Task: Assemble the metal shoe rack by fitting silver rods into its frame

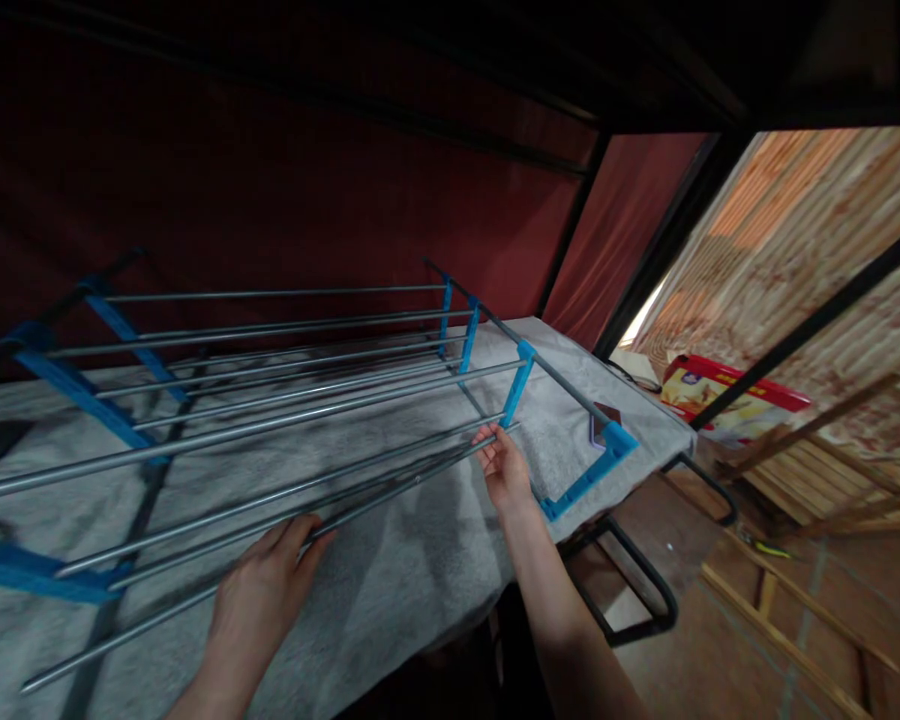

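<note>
My left hand (262,590) is closed around a thin grey metal rod (120,639), about midway along it. The rod slants from the lower left up toward the right. My right hand (506,472) pinches the same rod near its right end, close to a blue plastic bracket (520,385). Both hands are at the near side of a rack frame with several parallel metal rods between blue brackets. Another blue bracket (592,475) stands out toward me on the right, with no rod visibly seated in it. Its left counterpart (45,575) lies at the left edge.
Under the rack is a bed with a grey cover (420,560); a dark red cloth (307,200) hangs behind. A phone-like object (606,412) lies beyond the right bracket. Black bed posts, a red and yellow box (742,395) and a wooden ladder (769,590) are at right.
</note>
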A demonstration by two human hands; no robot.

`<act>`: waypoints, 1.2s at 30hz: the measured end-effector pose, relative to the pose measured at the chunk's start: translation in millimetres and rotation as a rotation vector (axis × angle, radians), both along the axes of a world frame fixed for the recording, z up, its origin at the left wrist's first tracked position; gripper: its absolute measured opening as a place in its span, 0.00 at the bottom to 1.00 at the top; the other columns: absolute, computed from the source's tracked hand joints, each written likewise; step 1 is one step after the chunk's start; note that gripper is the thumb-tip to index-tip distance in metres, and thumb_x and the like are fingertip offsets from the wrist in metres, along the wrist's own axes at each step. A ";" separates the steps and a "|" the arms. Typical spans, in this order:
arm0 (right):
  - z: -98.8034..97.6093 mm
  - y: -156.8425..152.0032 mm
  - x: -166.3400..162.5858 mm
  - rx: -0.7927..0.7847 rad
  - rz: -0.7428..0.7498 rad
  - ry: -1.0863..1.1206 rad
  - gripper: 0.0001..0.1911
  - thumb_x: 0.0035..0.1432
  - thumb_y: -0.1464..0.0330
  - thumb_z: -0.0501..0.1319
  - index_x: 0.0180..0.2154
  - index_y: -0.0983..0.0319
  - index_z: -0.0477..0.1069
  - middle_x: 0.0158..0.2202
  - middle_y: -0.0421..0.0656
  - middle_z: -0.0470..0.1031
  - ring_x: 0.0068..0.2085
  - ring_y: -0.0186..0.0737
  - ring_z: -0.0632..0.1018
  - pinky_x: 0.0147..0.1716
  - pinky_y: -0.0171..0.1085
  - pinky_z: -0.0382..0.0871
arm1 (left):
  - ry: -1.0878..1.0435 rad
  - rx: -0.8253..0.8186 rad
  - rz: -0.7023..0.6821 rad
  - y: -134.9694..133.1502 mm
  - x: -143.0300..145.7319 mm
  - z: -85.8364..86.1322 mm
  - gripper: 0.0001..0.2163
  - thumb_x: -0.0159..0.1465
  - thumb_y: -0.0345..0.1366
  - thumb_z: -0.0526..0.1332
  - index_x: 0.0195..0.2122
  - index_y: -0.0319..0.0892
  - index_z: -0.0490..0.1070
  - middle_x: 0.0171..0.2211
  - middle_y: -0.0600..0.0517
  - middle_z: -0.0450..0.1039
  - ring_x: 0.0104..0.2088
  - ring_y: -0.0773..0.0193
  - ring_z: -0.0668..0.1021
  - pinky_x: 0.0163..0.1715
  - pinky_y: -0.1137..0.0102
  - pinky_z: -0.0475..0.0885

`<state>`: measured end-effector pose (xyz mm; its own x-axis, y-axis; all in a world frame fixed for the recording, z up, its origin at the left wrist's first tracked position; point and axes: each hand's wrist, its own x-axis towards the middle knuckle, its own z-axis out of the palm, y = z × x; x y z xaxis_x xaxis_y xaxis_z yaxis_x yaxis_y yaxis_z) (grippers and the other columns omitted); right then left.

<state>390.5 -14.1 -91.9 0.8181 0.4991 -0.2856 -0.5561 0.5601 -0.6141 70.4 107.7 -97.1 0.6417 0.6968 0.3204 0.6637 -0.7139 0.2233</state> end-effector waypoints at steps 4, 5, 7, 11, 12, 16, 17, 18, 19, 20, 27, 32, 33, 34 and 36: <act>7.0 0.3 7.0 0.008 -0.023 -0.016 0.05 0.66 0.70 0.63 0.37 0.59 0.78 0.35 0.42 0.85 0.36 0.35 0.85 0.37 0.33 0.81 | -0.048 0.140 -0.077 4.1 1.3 -3.7 0.22 0.75 0.52 0.49 0.48 0.44 0.78 0.44 0.47 0.85 0.41 0.51 0.85 0.42 0.60 0.78; 7.2 -0.2 8.7 0.012 -0.033 -0.023 0.05 0.66 0.71 0.63 0.37 0.59 0.78 0.35 0.41 0.85 0.36 0.35 0.85 0.38 0.33 0.81 | -0.050 0.157 -0.094 4.0 1.9 -3.4 0.22 0.75 0.53 0.50 0.48 0.44 0.79 0.44 0.46 0.85 0.41 0.51 0.85 0.42 0.60 0.78; 5.8 -2.3 12.2 0.018 -0.072 -0.025 0.04 0.65 0.70 0.64 0.36 0.59 0.77 0.34 0.40 0.85 0.36 0.34 0.85 0.39 0.32 0.81 | -0.044 0.163 -0.107 3.1 2.8 -1.8 0.22 0.75 0.52 0.51 0.50 0.45 0.79 0.44 0.46 0.85 0.40 0.52 0.85 0.43 0.60 0.78; -2.4 -8.9 20.7 0.002 -0.094 0.018 0.04 0.64 0.69 0.65 0.34 0.58 0.75 0.31 0.37 0.83 0.33 0.31 0.84 0.38 0.29 0.81 | 0.000 0.188 -0.075 3.8 2.0 2.0 0.19 0.75 0.45 0.50 0.49 0.45 0.80 0.42 0.45 0.84 0.40 0.53 0.84 0.44 0.59 0.77; -4.9 -10.6 23.0 -0.010 -0.086 0.026 0.04 0.64 0.69 0.66 0.34 0.58 0.74 0.30 0.37 0.82 0.32 0.31 0.83 0.37 0.29 0.81 | 0.004 0.208 -0.075 4.9 1.2 2.6 0.19 0.75 0.43 0.50 0.48 0.45 0.80 0.41 0.45 0.84 0.39 0.53 0.84 0.44 0.59 0.77; -12.3 -16.8 30.1 -0.076 -0.088 -0.023 0.04 0.60 0.69 0.68 0.33 0.58 0.73 0.29 0.35 0.81 0.32 0.31 0.83 0.38 0.30 0.82 | -0.020 0.261 -0.113 9.0 -2.0 4.8 0.17 0.76 0.43 0.52 0.44 0.45 0.81 0.37 0.47 0.83 0.38 0.55 0.83 0.42 0.61 0.75; -13.0 -18.5 31.3 -0.089 -0.091 -0.038 0.05 0.59 0.69 0.68 0.33 0.58 0.73 0.30 0.35 0.81 0.32 0.32 0.83 0.38 0.30 0.82 | -0.022 0.264 -0.124 8.8 -2.4 5.6 0.16 0.76 0.43 0.53 0.45 0.45 0.81 0.36 0.48 0.82 0.37 0.56 0.82 0.42 0.62 0.75; -13.3 -20.3 32.4 -0.098 -0.094 -0.045 0.04 0.59 0.70 0.68 0.33 0.58 0.73 0.30 0.36 0.81 0.33 0.31 0.84 0.39 0.31 0.83 | -0.018 0.269 -0.132 7.8 -2.7 6.5 0.16 0.76 0.43 0.53 0.46 0.46 0.81 0.36 0.48 0.82 0.38 0.56 0.82 0.42 0.62 0.74; -13.6 -22.3 33.6 -0.107 -0.098 -0.039 0.04 0.59 0.70 0.67 0.34 0.59 0.73 0.31 0.36 0.81 0.33 0.31 0.84 0.39 0.30 0.83 | -0.011 0.280 -0.135 6.1 -2.8 7.4 0.15 0.76 0.42 0.54 0.47 0.46 0.80 0.36 0.48 0.81 0.38 0.57 0.82 0.42 0.62 0.73; -14.1 -24.4 35.2 -0.114 -0.095 -0.025 0.03 0.59 0.71 0.66 0.34 0.59 0.73 0.31 0.37 0.82 0.33 0.31 0.84 0.38 0.30 0.83 | -0.005 0.300 -0.129 3.7 -2.7 8.5 0.14 0.76 0.42 0.55 0.48 0.46 0.80 0.36 0.49 0.81 0.38 0.57 0.81 0.42 0.62 0.72; -32.8 -30.4 59.7 -0.154 -0.055 0.159 0.10 0.60 0.79 0.58 0.31 0.60 0.72 0.26 0.35 0.76 0.26 0.29 0.80 0.30 0.29 0.81 | 0.035 0.362 -0.098 -8.7 -0.7 15.5 0.10 0.75 0.36 0.58 0.52 0.43 0.76 0.37 0.49 0.80 0.39 0.57 0.79 0.42 0.61 0.68; -44.0 -29.8 63.4 -0.197 -0.031 0.177 0.12 0.57 0.82 0.56 0.30 0.60 0.70 0.26 0.35 0.74 0.24 0.29 0.79 0.29 0.28 0.81 | 0.158 0.273 -0.194 -5.7 -13.5 28.0 0.07 0.74 0.30 0.57 0.47 0.45 0.74 0.38 0.51 0.78 0.39 0.60 0.77 0.42 0.63 0.67; -44.8 -30.3 62.5 -0.214 -0.007 0.174 0.12 0.56 0.82 0.56 0.30 0.60 0.70 0.26 0.35 0.75 0.25 0.29 0.80 0.29 0.29 0.81 | 0.177 0.249 -0.200 -5.4 -16.6 30.1 0.07 0.74 0.30 0.57 0.47 0.45 0.74 0.38 0.52 0.77 0.39 0.60 0.77 0.42 0.64 0.67; -45.3 -30.8 61.7 -0.230 0.017 0.177 0.12 0.56 0.82 0.56 0.30 0.59 0.70 0.27 0.36 0.75 0.25 0.30 0.80 0.28 0.30 0.81 | 0.191 0.228 -0.198 -5.1 -19.1 31.5 0.07 0.74 0.30 0.57 0.47 0.45 0.74 0.38 0.52 0.77 0.40 0.60 0.77 0.43 0.64 0.67; -45.7 -31.3 61.7 -0.254 0.042 0.183 0.12 0.56 0.80 0.55 0.29 0.59 0.69 0.28 0.37 0.75 0.26 0.33 0.81 0.26 0.33 0.82 | 0.203 0.206 -0.186 -4.6 -21.3 31.7 0.09 0.74 0.29 0.57 0.50 0.46 0.73 0.39 0.53 0.77 0.40 0.60 0.77 0.44 0.64 0.68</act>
<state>452.2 -45.4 -137.5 0.7221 0.4253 -0.5457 -0.6894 0.3763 -0.6190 49.0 103.1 -65.5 0.8166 0.4960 0.2952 0.5342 -0.8431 -0.0611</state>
